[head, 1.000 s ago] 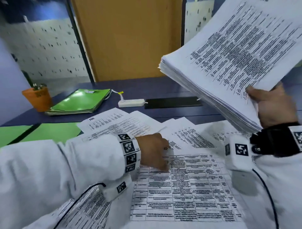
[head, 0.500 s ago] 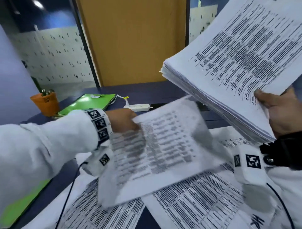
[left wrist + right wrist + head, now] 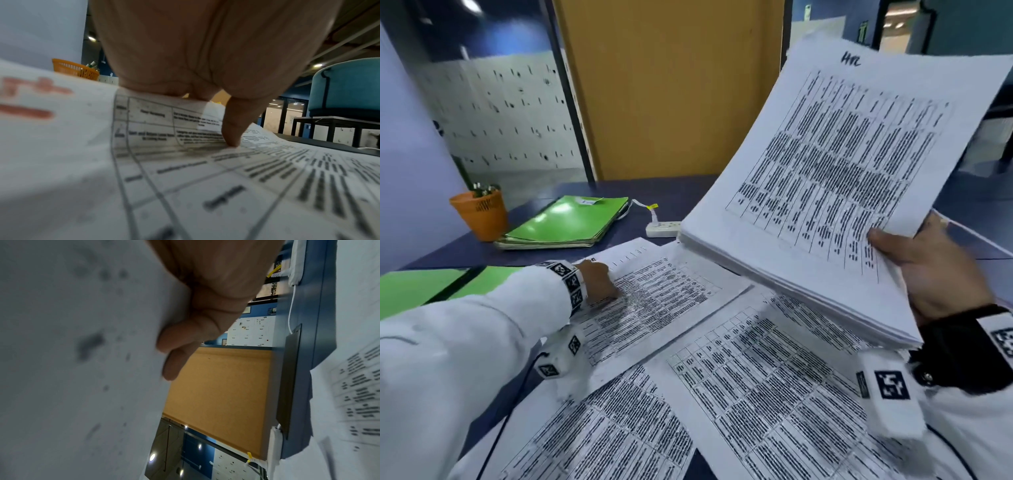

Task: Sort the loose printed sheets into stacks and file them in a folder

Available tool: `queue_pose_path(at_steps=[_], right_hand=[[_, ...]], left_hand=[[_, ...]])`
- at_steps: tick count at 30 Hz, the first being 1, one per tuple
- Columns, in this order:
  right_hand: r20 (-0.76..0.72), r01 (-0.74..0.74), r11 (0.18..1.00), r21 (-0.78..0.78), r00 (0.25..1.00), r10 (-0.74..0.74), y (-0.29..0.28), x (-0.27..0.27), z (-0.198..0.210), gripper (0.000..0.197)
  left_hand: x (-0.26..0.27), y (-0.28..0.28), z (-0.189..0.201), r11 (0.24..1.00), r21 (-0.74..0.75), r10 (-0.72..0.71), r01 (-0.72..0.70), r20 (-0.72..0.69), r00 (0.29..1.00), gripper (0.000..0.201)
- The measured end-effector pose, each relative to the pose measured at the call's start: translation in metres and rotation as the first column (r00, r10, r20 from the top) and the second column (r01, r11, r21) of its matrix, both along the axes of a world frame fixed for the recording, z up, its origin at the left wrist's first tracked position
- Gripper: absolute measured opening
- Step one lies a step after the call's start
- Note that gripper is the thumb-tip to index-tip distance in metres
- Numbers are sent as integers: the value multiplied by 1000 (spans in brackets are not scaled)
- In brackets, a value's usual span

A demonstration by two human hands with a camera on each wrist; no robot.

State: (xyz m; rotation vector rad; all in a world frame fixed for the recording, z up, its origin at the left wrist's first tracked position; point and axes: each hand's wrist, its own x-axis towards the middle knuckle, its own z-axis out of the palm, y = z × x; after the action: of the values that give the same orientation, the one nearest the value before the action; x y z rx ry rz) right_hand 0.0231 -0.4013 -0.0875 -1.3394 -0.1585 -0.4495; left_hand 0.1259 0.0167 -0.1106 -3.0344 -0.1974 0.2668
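Observation:
My right hand [image 3: 928, 270] holds a thick stack of printed sheets [image 3: 825, 164] tilted above the right side of the table, thumb on top; its top sheet bears a handwritten heading. In the right wrist view the fingers [image 3: 180, 352] curl under the stack [image 3: 82, 369]. My left hand [image 3: 609, 291] lies on a printed sheet [image 3: 667, 294] on the table at centre left. In the left wrist view its thumb [image 3: 232, 138] presses on the sheet [image 3: 205, 178] and its curled fingers lie at the sheet's far edge. More printed sheets [image 3: 763, 383] are spread over the near table.
A pile of green folders [image 3: 565, 222] lies at the back left beside an orange pot [image 3: 482, 212]. A white power strip [image 3: 662, 229] sits behind the sheets. A green folder [image 3: 414, 291] lies at the left edge. A yellow-brown panel [image 3: 671, 89] stands behind the table.
Half a second ago my left hand carried one sheet through the air; that sheet now lies on the table at centre left with the hand on it. The right hand still holds the stack up.

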Motion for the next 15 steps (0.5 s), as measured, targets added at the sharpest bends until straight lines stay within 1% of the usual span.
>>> queue_pose_path(at_steps=[1,3,4,5,7,8,10,11,12,13,14,15], right_hand=[[-2,-17,1000,-12,1000,17,3,-2,0,91],[-21,-26,999,-39,999,25,7,-2,-1,105],[-27,-25,999,-44,999,24,7,-1,-3,108],[-28,-31,999,-35,999,30,8,-1,-4,107],[-29,-11,999,-45,1000,10,11,-1,-4,102],[-19,-2,998,-58,1000,1,13,-1,-4,100],[-18,-15,1000,-21,1000,14,16,-1,-6,88],[-17,-35,999,0,999,35,15,-1,-7,79],[-24,-47,999,9,999,48,16,0,-7,70],[-37,-54,998,14,998,54,18,0,-8,61],[-50,-55,998,13,997,56,19,1,-9,52],[-58,-59,998,13,997,60,20,0,-10,47]], left_hand=[[0,1,0,1000,-17,8,-8,9,1000,61],[-1,1,1,998,-49,34,-32,34,999,65],[-1,1,0,998,-54,46,-44,47,998,66],[-3,1,0,997,-68,47,-42,69,997,68],[-5,1,2,995,-85,49,-43,79,996,64],[-4,3,3,996,-79,44,-37,80,996,59],[-4,5,8,996,-86,-5,16,125,992,37],[-5,6,11,994,-95,-34,51,169,985,25],[-6,7,15,993,-102,-37,59,209,977,19],[-9,7,20,991,-106,-47,77,264,963,16],[-11,6,26,986,-139,-42,91,320,946,15],[-15,7,32,972,-195,-47,130,381,923,15]])
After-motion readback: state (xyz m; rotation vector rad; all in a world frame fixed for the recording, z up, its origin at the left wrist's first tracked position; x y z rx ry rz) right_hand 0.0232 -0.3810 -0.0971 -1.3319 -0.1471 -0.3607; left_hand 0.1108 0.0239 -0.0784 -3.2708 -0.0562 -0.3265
